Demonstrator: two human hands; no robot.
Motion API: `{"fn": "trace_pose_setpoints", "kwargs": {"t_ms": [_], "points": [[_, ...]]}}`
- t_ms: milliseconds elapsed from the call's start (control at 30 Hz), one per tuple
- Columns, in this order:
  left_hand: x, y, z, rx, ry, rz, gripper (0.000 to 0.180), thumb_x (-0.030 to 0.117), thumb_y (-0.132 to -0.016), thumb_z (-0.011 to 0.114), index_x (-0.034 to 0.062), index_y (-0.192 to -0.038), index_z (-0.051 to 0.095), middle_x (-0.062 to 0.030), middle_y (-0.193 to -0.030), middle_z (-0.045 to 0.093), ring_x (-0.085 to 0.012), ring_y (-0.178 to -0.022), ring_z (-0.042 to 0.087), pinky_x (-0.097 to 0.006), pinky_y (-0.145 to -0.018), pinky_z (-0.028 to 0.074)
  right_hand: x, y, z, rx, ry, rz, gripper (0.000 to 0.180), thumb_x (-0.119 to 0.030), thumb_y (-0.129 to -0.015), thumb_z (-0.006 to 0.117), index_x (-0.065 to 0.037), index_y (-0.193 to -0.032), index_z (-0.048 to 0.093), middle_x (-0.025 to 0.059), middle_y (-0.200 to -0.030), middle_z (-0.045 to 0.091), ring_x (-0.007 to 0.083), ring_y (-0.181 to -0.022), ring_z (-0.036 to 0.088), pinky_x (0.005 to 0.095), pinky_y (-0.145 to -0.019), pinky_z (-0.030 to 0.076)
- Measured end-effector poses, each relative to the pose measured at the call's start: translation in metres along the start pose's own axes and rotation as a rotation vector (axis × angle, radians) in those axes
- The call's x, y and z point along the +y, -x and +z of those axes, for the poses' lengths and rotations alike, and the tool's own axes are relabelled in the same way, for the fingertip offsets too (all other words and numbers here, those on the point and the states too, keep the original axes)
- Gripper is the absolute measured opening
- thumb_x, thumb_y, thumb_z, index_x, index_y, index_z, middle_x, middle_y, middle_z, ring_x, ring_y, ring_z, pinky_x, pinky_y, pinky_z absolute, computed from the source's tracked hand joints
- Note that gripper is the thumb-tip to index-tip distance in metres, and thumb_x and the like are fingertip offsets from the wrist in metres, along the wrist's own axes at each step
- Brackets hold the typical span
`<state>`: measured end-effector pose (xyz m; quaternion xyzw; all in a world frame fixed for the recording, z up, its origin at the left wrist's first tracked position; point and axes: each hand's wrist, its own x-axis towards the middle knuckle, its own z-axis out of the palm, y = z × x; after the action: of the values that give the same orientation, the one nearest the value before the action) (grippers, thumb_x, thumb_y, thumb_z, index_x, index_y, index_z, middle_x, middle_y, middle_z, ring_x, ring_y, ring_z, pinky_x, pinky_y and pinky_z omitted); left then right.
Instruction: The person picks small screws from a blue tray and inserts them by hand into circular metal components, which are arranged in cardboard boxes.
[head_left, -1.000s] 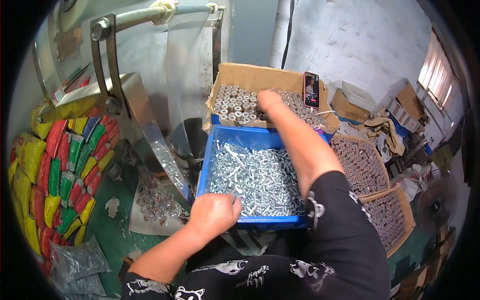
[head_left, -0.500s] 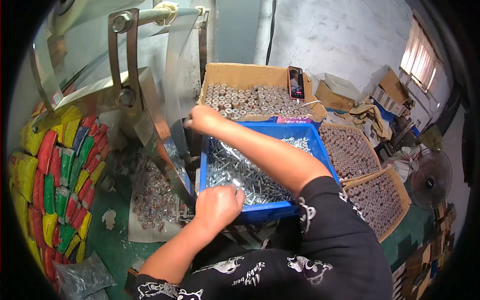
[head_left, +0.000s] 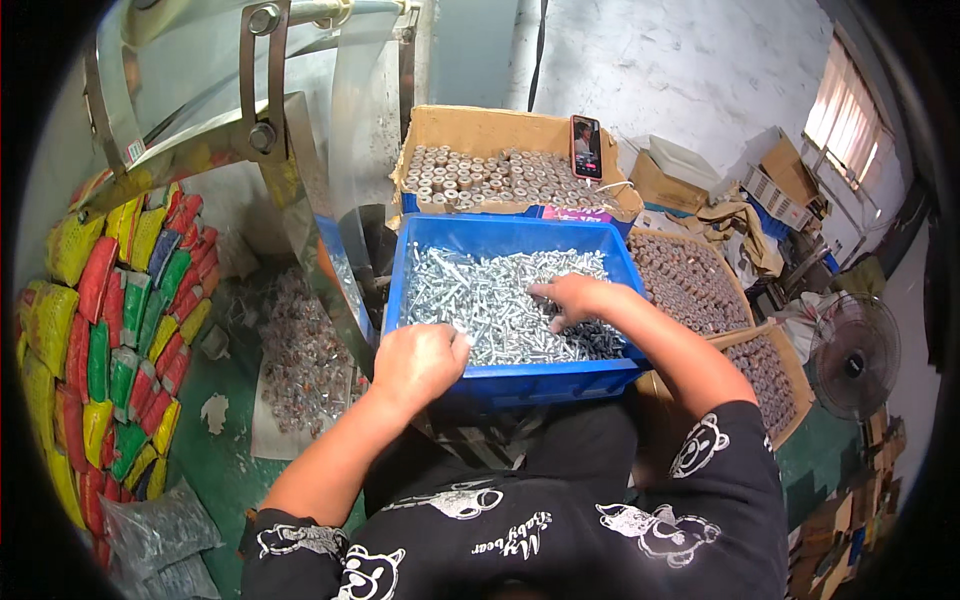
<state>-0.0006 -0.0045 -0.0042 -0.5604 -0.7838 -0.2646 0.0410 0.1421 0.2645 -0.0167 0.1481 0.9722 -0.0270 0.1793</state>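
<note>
Over the near left corner of a blue plastic bin [head_left: 500,383], my left hand [head_left: 420,362] is curled closed. A small shiny, whitish bit shows by its thumb, too small to name. Loose silver screws [head_left: 480,285] fill the bin. On the bin's right side my right hand [head_left: 580,300] reaches down to the screws, thumb and fingers apart, fingertips touching the heap. I see nothing held in it.
Behind the bin, a cardboard box [head_left: 480,125] holds many small rolls, with a phone [head_left: 586,148] propped inside. More roll-filled boxes [head_left: 690,285] and a fan [head_left: 855,360] stand right. Left are a metal machine frame [head_left: 265,80], a clear bag of small parts [head_left: 305,350] and colourful stacked bags [head_left: 100,350].
My right hand has come back from the machine at far left and down into the screws. My left hand stays closed near the bin's corner, shifted slightly. The whole view has moved a little.
</note>
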Motion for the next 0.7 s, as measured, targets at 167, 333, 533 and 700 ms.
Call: {"fn": "trace_pose_setpoints", "kwargs": {"t_ms": [167, 333, 533, 700], "points": [[-0.003, -0.003, 0.005, 0.005, -0.061, 0.009, 0.035, 0.032, -0.084, 0.054, 0.0041, -0.068, 0.067, -0.0209, -0.068, 0.062, -0.0394, -0.067, 0.062, -0.049, -0.066, 0.051, 0.007, 0.003, 0.025, 0.251, -0.246, -0.112, 0.047, -0.023, -0.073, 0.077, -0.007, -0.113, 0.058, 0.0213, -0.108, 0.055, 0.0402, -0.104, 0.054, 0.0453, -0.088, 0.046], [0.001, -0.007, 0.004, -0.016, -0.069, -0.046, 0.033, 0.031, -0.084, 0.054, 0.0039, -0.071, 0.068, -0.0210, -0.071, 0.064, -0.0390, -0.069, 0.063, -0.049, -0.067, 0.050, 0.013, -0.004, 0.024, 0.408, -0.206, -0.175, 0.025, -0.011, -0.076, 0.072, -0.003, -0.099, 0.063, 0.0188, -0.094, 0.062, 0.0370, -0.091, 0.061, 0.0419, -0.079, 0.049], [0.002, -0.005, 0.002, -0.024, -0.047, -0.063, 0.032, 0.030, -0.084, 0.054, 0.0036, -0.071, 0.068, -0.0211, -0.070, 0.064, -0.0390, -0.069, 0.063, -0.049, -0.068, 0.050, 0.016, -0.001, 0.017, 0.491, -0.356, -0.061, 0.019, -0.007, -0.077, 0.069, -0.003, -0.095, 0.066, 0.0179, -0.084, 0.067, 0.0344, -0.079, 0.065, 0.0395, -0.072, 0.051], [-0.001, 0.000, 0.004, 0.051, 0.023, -0.018, 0.032, 0.029, -0.084, 0.055, 0.0040, -0.067, 0.066, -0.0190, -0.067, 0.063, -0.0382, -0.064, 0.063, -0.048, -0.063, 0.051, 0.017, 0.006, -0.005, 0.376, -1.283, 0.018, 0.013, -0.013, -0.088, 0.061, -0.001, -0.094, 0.061, 0.0044, -0.070, 0.058, 0.0115, -0.054, 0.054, 0.0253, -0.047, 0.041]]}}
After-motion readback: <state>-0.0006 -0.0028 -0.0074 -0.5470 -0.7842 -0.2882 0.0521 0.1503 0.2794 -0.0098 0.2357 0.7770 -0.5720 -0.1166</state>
